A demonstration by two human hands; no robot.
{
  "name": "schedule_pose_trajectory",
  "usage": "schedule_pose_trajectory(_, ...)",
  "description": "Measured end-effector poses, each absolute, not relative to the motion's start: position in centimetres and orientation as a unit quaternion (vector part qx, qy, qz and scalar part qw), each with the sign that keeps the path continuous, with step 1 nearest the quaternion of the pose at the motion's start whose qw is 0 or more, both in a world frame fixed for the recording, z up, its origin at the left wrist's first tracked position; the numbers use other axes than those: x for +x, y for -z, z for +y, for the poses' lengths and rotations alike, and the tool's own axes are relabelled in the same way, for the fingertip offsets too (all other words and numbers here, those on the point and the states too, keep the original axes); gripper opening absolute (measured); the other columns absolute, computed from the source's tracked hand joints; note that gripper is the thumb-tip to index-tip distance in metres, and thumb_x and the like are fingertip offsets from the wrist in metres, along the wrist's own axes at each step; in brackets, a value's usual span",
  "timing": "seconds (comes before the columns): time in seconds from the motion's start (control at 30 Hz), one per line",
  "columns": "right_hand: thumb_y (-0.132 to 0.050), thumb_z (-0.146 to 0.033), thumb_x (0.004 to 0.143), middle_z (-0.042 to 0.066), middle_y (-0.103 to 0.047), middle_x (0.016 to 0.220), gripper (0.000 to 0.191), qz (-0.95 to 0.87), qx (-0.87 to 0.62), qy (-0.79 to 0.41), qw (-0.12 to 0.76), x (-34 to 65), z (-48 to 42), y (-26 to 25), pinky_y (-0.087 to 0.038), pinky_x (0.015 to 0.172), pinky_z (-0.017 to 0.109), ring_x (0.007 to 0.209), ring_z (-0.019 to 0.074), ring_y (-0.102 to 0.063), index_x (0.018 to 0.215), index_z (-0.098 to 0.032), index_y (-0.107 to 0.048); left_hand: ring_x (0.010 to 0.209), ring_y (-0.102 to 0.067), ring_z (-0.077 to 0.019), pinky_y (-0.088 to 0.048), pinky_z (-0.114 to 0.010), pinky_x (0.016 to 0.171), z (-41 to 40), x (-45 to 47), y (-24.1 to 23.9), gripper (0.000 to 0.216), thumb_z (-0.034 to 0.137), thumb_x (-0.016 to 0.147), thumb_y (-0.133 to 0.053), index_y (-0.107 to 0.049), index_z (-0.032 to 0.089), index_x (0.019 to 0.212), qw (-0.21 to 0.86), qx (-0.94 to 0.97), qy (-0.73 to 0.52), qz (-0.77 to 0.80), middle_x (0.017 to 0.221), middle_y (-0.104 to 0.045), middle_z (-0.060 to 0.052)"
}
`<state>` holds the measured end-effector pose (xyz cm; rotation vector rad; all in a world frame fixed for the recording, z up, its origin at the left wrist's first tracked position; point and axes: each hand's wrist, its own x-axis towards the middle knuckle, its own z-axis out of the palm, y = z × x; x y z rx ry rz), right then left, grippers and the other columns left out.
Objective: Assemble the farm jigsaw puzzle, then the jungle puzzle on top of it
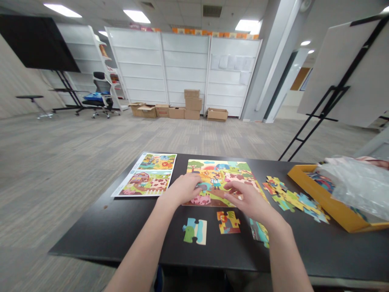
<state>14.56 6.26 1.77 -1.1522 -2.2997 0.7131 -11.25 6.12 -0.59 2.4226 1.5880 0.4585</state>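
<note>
A black bench (133, 227) stands on a grey carpeted floor. On it lies the largely assembled puzzle (216, 184), under both hands. The left hand (184, 189) rests over its nine o'clock side and the right hand (247, 198) over its four o'clock side – each loosely curled, thumb parted from fingers, with nothing visibly gripped. The step in hand looks like settling or aligning joined pieces; the next move seems to call for even pressure without buckling the seams.

Loose lion pieces (228, 222) lie just off six o'clock, blue-green pieces (195, 231) at seven. Farther out, a piece cluster (294, 198) sits at three, a reference sheet (148, 180) at nine – and a yellow box (340, 213) beyond the cluster.
</note>
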Motion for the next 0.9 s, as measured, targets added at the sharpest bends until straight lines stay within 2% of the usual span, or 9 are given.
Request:
schedule_pose_trajectory(0.17,-0.059,-0.036,0.094,0.006,-0.073,0.099,0.017,-0.838,-0.419,-0.260,0.236,14.5,6.2,-1.9,-0.053,0.077,0.034,0.086,0.0206,-0.068,0.098,-0.021,-0.067,0.103,-0.066,-0.0279,-0.051,-0.038,0.086,5.9,-10.7,0.3,0.028,0.038,0.099,-0.049,-0.068,0.019,0.093,0.051,0.825,-0.123,0.549,0.106,-0.070,-0.012)
schedule_pose_trajectory(0.37,-0.060,-0.036,0.093,0.007,-0.073,0.105,0.018,-0.833,-0.427,-0.261,0.235,14.9,6.4,-1.6,-0.054,0.082,0.036,0.093,0.0217,-0.068,0.101,-0.022,-0.067,0.111,-0.064,-0.0289,-0.051,-0.039,0.091,6.1,-10.7,0.9,0.024,0.035,0.099,-0.050,-0.068,0.019,0.106,0.044,0.819,-0.125,0.558,0.117,-0.069,-0.012)
schedule_pose_trajectory(0.5,-0.058,-0.041,0.093,0.008,-0.074,0.108,0.021,-0.809,-0.475,-0.244,0.246,17.3,6.5,-2.1,-0.055,0.085,0.040,0.095,0.0242,-0.070,0.098,-0.023,-0.068,0.114,-0.063,-0.0294,-0.050,-0.040,0.094,6.4,-11.1,1.1,0.025,0.034,0.099,-0.051,-0.069,0.020,0.108,0.050,0.826,-0.117,0.550,0.121,-0.068,-0.012)
schedule_pose_trajectory(0.7,-0.060,-0.045,0.087,0.009,-0.076,0.097,0.026,-0.766,-0.548,-0.201,0.270,21.6,6.0,-3.0,-0.057,0.073,0.038,0.082,0.0252,-0.071,0.099,-0.023,-0.070,0.115,-0.063,-0.0301,-0.049,-0.041,0.095,4.9,-9.6,-1.5,0.022,0.026,0.096,-0.053,-0.069,0.019,0.108,0.069,0.821,-0.126,0.553,0.118,-0.069,-0.012)
schedule_pose_trajectory(0.77,-0.060,-0.045,0.086,0.009,-0.076,0.091,0.027,-0.762,-0.554,-0.197,0.270,22.2,5.8,-3.0,-0.057,0.070,0.038,0.079,0.0252,-0.070,0.098,-0.023,-0.070,0.111,-0.064,-0.0295,-0.050,-0.039,0.093,3.8,-8.2,-3.0,0.021,0.028,0.093,-0.060,-0.069,0.019,0.109,0.111,0.836,-0.128,0.522,0.114,-0.071,-0.011)
schedule_pose_trajectory(0.83,-0.059,-0.045,0.086,0.009,-0.075,0.087,0.029,-0.762,-0.553,-0.199,0.272,22.3,5.7,-2.9,-0.057,0.069,0.038,0.079,0.0250,-0.070,0.098,-0.022,-0.070,0.101,-0.068,-0.0294,-0.053,-0.036,0.082,2.5,-6.4,-4.2,0.026,0.035,0.085,-0.071,-0.071,0.023,0.108,0.178,0.844,-0.086,0.498,0.106,-0.073,-0.008)
schedule_pose_trajectory(0.9,-0.059,-0.046,0.086,0.009,-0.075,0.088,0.030,-0.764,-0.546,-0.208,0.273,22.0,5.7,-2.6,-0.057,0.070,0.037,0.079,0.0246,-0.070,0.098,-0.021,-0.070,0.103,-0.068,-0.0306,-0.054,-0.036,0.079,1.3,-4.5,-4.8,0.037,0.038,0.075,-0.081,-0.071,0.023,0.107,0.190,0.863,-0.056,0.464,0.112,-0.072,-0.008)
